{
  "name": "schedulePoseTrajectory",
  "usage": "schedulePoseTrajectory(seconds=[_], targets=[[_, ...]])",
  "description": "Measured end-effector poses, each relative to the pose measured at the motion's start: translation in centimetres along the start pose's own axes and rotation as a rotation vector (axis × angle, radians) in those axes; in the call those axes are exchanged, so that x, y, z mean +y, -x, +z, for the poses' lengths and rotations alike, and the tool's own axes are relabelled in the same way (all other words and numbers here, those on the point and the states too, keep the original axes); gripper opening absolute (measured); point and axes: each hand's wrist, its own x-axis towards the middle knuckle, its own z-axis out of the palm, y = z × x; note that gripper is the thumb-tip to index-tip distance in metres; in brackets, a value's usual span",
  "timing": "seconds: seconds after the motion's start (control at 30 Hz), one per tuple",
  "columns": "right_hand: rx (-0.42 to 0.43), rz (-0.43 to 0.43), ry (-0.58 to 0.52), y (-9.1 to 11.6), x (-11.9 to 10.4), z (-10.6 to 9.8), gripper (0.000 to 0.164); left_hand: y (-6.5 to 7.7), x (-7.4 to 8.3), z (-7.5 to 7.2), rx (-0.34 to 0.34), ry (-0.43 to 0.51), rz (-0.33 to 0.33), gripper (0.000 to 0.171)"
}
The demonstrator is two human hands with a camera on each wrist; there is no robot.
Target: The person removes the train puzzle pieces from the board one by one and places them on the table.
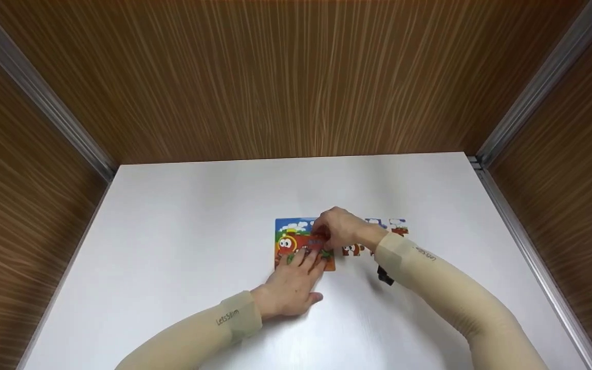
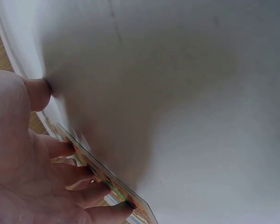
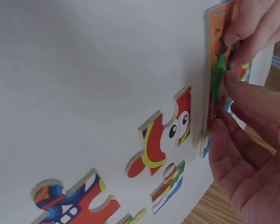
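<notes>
A jigsaw board (image 1: 284, 226) with a red cartoon train lies flat on the white table. My left hand (image 1: 293, 288) rests on its near side, fingers spread and fairly straight; in the left wrist view the fingertips touch the board (image 2: 142, 201) and the thumb is on the table. My right hand (image 3: 261, 154) is bent over the board's right part, its thumb and fingertips on the printed surface. Whether a piece is pinched between them is hidden. Beside the board lies a loose puzzle piece with eyes (image 3: 170, 133), not touched by either hand.
More loose pieces lie right of the board, among them a green-and-red piece (image 3: 167, 189) and a red-and-blue piece (image 3: 74, 203). A black object (image 1: 385, 276) shows beneath the right forearm. Brown wood-patterned walls (image 1: 285, 77) border the white table (image 1: 188, 231).
</notes>
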Motion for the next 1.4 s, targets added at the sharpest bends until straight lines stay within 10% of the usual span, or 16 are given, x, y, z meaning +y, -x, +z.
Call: schedulePoseTrajectory(seconds=[1.4], targets=[[0.036,-0.031,-0.285,-0.4,1.8,0.2,0.014,-0.1,0.3,-0.2,-0.034,-0.017,-0.001,0.082]])
